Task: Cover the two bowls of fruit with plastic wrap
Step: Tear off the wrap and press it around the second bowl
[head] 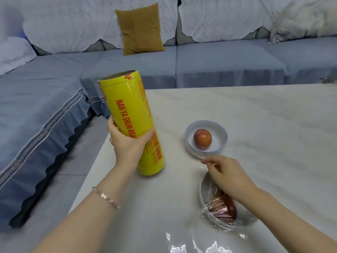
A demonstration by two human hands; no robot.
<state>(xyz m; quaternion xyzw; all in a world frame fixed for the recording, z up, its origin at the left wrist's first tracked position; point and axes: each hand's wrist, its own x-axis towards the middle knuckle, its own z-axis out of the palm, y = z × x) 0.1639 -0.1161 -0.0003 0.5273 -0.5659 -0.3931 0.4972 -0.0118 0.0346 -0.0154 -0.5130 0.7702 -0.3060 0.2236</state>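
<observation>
So one's done, one to go. The near bowl (202, 196), toward the near edge of the surface (255, 115), has film (217, 207) stretched over its fruit. The far bowl (187, 143), closer to the middle, sits open with an apple (202, 139) in it.

The left hand (125, 143) is wrapped around the yellow roll of plastic wrap (131, 114), which is tilted, with its bottom end down by the left edge. The right hand (228, 176) has its fingertips drawn together right at the open bowl's near rim. It looks like a pinch on a film edge, but I honestly can't tell if there's any film in there.

What I'd worry about:
- That forearm is right over the wrapped bowl. Drag it and the cover could peel off.
- A loose sheet could cling to itself.
- Tugging the film could slide that light bowl, or the roll could slip off the left edge.
</observation>
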